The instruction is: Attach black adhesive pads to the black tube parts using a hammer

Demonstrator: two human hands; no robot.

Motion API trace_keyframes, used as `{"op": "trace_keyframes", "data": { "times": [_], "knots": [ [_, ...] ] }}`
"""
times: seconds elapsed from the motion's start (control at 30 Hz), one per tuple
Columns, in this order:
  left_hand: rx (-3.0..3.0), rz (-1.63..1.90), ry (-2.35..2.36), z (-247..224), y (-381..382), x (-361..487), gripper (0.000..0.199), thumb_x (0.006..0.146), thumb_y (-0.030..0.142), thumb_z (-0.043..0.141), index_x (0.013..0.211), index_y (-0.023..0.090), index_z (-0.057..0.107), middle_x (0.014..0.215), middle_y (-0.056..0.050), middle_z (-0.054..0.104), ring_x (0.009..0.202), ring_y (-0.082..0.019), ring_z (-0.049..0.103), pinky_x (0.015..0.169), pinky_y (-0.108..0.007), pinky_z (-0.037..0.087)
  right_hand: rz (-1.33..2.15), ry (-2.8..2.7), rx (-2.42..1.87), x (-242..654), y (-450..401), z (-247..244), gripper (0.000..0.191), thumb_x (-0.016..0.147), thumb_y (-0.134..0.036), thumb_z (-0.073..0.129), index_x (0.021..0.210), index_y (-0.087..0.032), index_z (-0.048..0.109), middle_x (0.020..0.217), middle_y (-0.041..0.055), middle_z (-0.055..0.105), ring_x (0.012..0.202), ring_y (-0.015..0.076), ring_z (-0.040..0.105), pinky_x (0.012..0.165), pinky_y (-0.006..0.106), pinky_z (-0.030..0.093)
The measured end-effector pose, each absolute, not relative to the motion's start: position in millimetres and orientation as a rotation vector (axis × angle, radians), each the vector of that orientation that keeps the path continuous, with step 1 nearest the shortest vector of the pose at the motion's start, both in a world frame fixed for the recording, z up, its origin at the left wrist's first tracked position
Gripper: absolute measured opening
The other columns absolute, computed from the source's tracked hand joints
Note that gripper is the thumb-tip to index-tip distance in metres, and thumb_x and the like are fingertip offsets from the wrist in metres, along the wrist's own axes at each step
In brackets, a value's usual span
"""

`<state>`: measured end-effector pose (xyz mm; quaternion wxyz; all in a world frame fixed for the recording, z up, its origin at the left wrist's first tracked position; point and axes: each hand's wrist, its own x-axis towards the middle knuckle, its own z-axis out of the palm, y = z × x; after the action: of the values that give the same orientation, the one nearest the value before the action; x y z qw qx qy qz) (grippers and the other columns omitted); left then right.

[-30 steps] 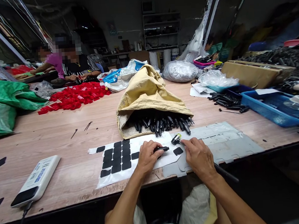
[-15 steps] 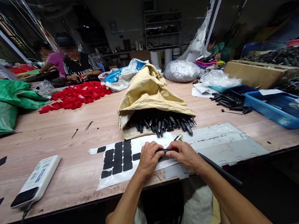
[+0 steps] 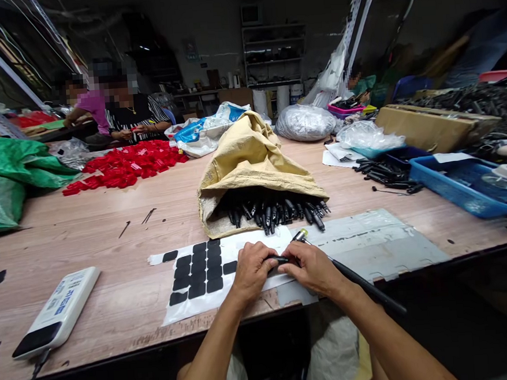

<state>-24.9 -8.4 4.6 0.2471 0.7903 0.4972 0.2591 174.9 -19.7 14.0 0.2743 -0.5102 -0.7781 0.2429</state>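
Observation:
My left hand [image 3: 253, 266] is closed around one end of a short, slim black tubular piece [image 3: 280, 259] above the front of the table. Curled over the other end of this piece are the fingers of my right hand [image 3: 309, 261], which hide much of it. Beneath my right forearm lies a hammer-like tool with a long black handle [image 3: 368, 286] and a yellow-green tip. Under my hands is a white sheet [image 3: 230, 291] bearing several black rounded-square stickers [image 3: 197, 290]. Just beyond, similar black pieces [image 3: 272, 214] spill from a yellow woven sack [image 3: 251, 164].
A grey board [image 3: 383, 244] lies to the right, near a blue tray [image 3: 448, 191]. On the left are a white corded device [image 3: 62, 310], a green sack [image 3: 2, 190] and a red heap [image 3: 125, 164]. Co-workers [image 3: 131, 117] sit across the table. An open sack [image 3: 334, 346] hangs below the edge.
My right hand has turned slightly, its thumb now lower and the fingers a little shifted on the black piece. My left hand keeps its grip. The whole view has shifted slightly.

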Motion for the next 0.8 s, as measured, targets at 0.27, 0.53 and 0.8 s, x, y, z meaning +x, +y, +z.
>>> {"op": "trace_keyframes", "data": {
  "times": [0.27,0.53,0.8],
  "knots": [
    [2.184,0.697,1.345,0.5,-7.9,-24.3,0.015,0.095,0.028,0.058,0.097,0.025,0.073,0.097,-0.002,0.068,0.098,-0.023,0.051,0.087,-0.039,0.034,0.641,-2.067,-1.248,170.8,-15.4,2.9,0.022,0.085,-0.022,0.068,0.072,-0.02,0.05,0.074,-0.0033,0.051,0.074,0.0126,0.047,0.069,0.026,0.031],
    [2.181,0.737,1.33,-1.8,-5.7,-25.5,0.021,0.097,0.03,0.053,0.099,0.024,0.072,0.097,-0.002,0.067,0.097,-0.023,0.051,0.087,-0.04,0.035,0.687,-2.024,-1.322,170.3,-17.9,9.9,0.02,0.089,-0.034,0.066,0.076,-0.02,0.058,0.075,-0.003,0.056,0.071,0.012,0.047,0.067,0.026,0.031],
    [2.179,0.721,1.298,-0.7,-5.1,-26.6,0.025,0.099,0.032,0.048,0.101,0.025,0.072,0.097,-0.003,0.067,0.097,-0.024,0.05,0.088,-0.041,0.034,0.729,-2.189,-1.407,175.1,-17.4,27.0,0.024,0.091,-0.043,0.061,0.081,-0.021,0.063,0.074,-0.0033,0.057,0.069,0.0113,0.046,0.064,0.026,0.028]
  ]
}}
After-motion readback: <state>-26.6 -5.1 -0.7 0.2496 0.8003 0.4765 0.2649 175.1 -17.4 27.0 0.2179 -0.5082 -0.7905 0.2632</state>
